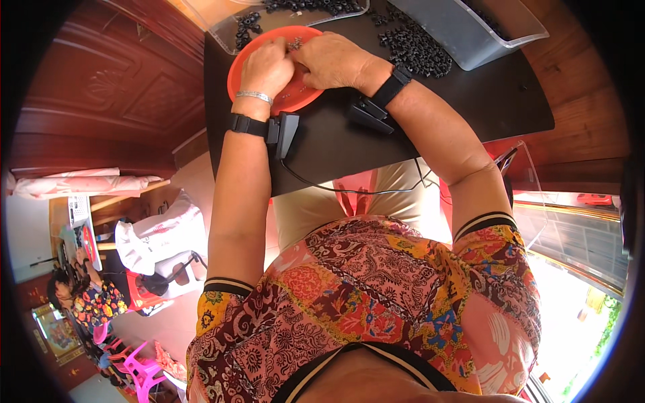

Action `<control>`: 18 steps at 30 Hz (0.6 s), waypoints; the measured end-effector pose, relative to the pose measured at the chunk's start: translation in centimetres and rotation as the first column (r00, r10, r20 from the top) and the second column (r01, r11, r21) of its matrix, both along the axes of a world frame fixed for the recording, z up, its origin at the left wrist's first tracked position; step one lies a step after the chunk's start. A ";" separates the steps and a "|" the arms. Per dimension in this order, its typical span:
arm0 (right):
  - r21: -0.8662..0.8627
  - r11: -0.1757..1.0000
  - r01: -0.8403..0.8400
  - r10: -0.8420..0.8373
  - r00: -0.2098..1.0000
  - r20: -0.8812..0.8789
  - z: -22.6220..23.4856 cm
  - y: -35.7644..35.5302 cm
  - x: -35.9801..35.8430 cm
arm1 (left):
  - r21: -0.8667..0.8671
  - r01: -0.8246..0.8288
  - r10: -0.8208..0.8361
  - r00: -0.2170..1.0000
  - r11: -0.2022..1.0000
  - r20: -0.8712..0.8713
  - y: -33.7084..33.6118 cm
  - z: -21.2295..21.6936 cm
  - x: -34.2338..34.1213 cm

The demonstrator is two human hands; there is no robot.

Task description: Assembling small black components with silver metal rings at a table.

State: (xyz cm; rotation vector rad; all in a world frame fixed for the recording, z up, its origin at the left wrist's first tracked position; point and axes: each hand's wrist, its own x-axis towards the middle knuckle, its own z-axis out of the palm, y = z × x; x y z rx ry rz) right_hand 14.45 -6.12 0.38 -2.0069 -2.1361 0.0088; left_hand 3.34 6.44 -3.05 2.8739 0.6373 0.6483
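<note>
Orange round plastic plate (pixel 295 101) sits at the dark table's (pixel 470 107) near edge, both hands meeting over it, left hand (pixel 267 67) and right hand (pixel 332 60) fingers bunched on tiny dark pieces (pixel 294 44), black loose rings (pixel 416 50) heaped within reach.

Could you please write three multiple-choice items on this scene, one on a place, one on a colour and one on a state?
1. Where does the loose heap of small black ring-shaped parts lie?
A. on the dark tabletop
B. on the floor
C. on the person's lap

2. What colour is the round plastic plate?
A. blue
B. orange-red
C. white

3. How are the left hand and right hand placed?
A. hanging off the table
B. together over the plate
C. far apart

Answers: 1 A, the heap sits on the tabletop beside a clear bin. 2 B, its rim shows orange-red. 3 B, both hands meet above the plate.
</note>
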 end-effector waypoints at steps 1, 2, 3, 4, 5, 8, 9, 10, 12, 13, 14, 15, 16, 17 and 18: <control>0.025 1.000 -0.013 0.014 1.000 -0.021 -0.2 0.0 0.1 | -0.036 -0.016 0.018 0.997 0.999 0.072 0.4 0.0 -0.3; 0.031 0.999 -0.015 0.015 1.000 -0.018 -0.6 0.1 0.3 | -0.069 -0.026 0.036 0.989 0.997 0.145 0.7 0.2 -0.4; 0.094 0.994 -0.047 0.052 0.997 -0.055 -1.1 0.1 0.5 | -0.063 -0.029 0.038 0.988 0.998 0.148 0.9 0.4 -0.7; 0.158 0.984 -0.078 0.093 0.992 -0.088 -1.4 0.1 0.8 | -0.555 0.037 0.108 0.968 0.831 0.227 1.1 0.6 -1.2; 0.168 0.982 -0.087 0.102 0.991 -0.085 -1.5 0.1 0.9 | -0.884 0.145 0.211 0.942 0.444 0.261 1.2 0.8 -1.9; 0.172 0.981 -0.091 0.116 0.983 -0.144 -1.6 -0.3 0.7 | -0.907 0.369 0.237 0.880 0.204 0.411 1.6 1.1 -2.8; 0.180 0.978 -0.102 0.128 0.982 -0.140 -1.6 -0.2 0.8 | -0.881 0.464 0.247 0.846 0.099 0.473 1.7 1.2 -3.0; 0.161 0.979 -0.122 0.143 0.982 -0.124 -1.8 -0.1 0.9 | -0.872 0.487 0.242 0.841 0.047 0.483 1.9 1.2 -3.1; 0.145 0.979 -0.146 0.162 0.981 -0.106 -1.9 0.0 0.9 | -0.843 0.537 0.213 0.825 -0.005 0.524 1.6 1.3 -3.1; 0.145 0.979 -0.146 0.161 0.982 -0.100 -1.9 -0.1 0.9 | -0.812 0.580 0.181 0.807 -0.068 0.562 1.5 1.4 -3.1; 0.142 0.980 -0.143 0.157 0.983 -0.096 -1.9 -0.1 0.7 | -0.781 0.611 0.156 0.790 -0.130 0.592 1.6 1.4 -3.2; 0.145 0.979 -0.145 0.160 0.983 -0.094 -1.8 0.0 0.7 | -0.781 0.612 0.156 0.789 -0.126 0.594 1.6 1.5 -3.2; 0.137 0.981 -0.138 0.152 0.984 -0.097 -1.8 0.0 0.6 | -0.746 0.640 0.144 0.768 -0.182 0.624 1.6 1.5 -3.2; 0.127 0.983 -0.131 0.144 0.984 -0.101 -1.8 0.1 0.6 | -0.708 0.664 0.135 0.745 -0.240 0.653 1.5 1.5 -3.2; 0.128 0.983 -0.131 0.145 0.984 -0.100 -1.8 0.1 0.6 | -0.708 0.664 0.134 0.745 -0.239 0.654 1.6 1.6 -3.2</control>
